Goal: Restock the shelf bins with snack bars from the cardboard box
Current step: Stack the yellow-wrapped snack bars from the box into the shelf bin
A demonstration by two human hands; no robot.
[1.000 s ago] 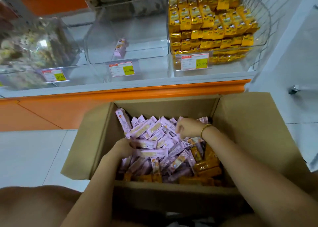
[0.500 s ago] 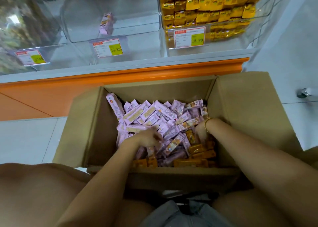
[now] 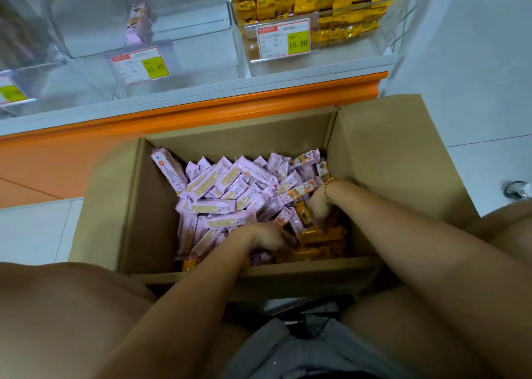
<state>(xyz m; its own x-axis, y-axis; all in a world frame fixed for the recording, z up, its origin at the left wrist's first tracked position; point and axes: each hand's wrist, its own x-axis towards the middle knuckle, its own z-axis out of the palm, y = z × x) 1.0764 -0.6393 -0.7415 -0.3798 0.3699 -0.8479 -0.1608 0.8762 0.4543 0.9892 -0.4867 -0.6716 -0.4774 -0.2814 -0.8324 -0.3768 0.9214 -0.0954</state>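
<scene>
A person's left hand (image 3: pixel 266 239) and right hand (image 3: pixel 318 206) dig into snack bars (image 3: pixel 230 188) heaped in the cardboard box (image 3: pixel 383 154), toward its near right corner, below the shelf bins (image 3: pixel 201 59); blur hides whether either hand grips any.

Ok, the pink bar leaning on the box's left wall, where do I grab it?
Pinch the pink bar across its narrow width near the top end, coming down from above. It leans tilted on the left wall of the cardboard box, top end standing free, bottom end tucked among other bars. The left hand is nearer.
</scene>
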